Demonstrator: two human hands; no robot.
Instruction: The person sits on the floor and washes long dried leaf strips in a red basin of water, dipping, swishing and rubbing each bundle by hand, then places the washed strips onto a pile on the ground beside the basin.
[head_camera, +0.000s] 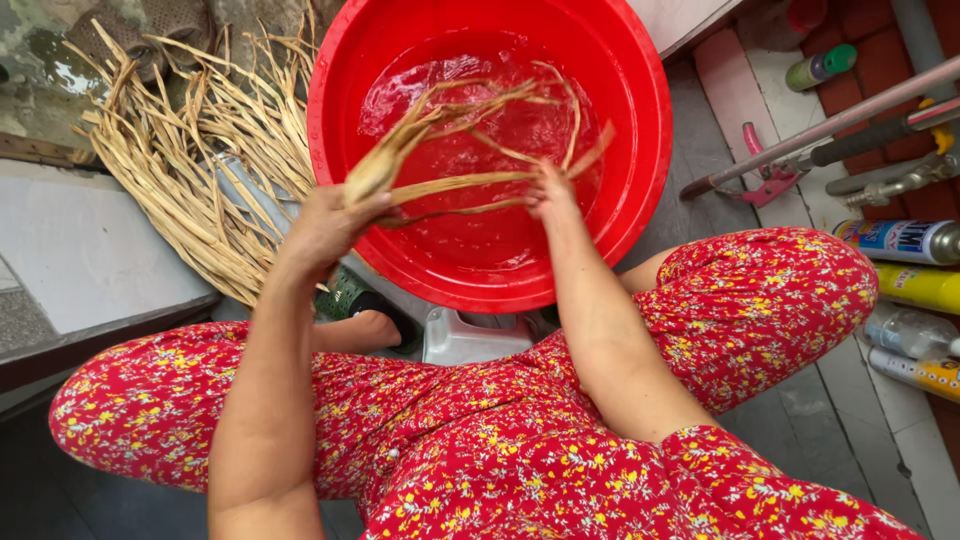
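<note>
Clothing: red fabric, dense small floral print, yellow and white blossoms with tiny green specks, same pattern all over. Loose cut, soft folds across lap and both knees. Cloth covers thighs and knees; hem ends below knee. Arms bare from above elbow down, no sleeves in view. Left hand (325, 228) and right hand (551, 193) bare: no gloves, no rings, no watch, no bracelet visible. Dark sandal with green patterned strap on one foot, partly hidden.
</note>
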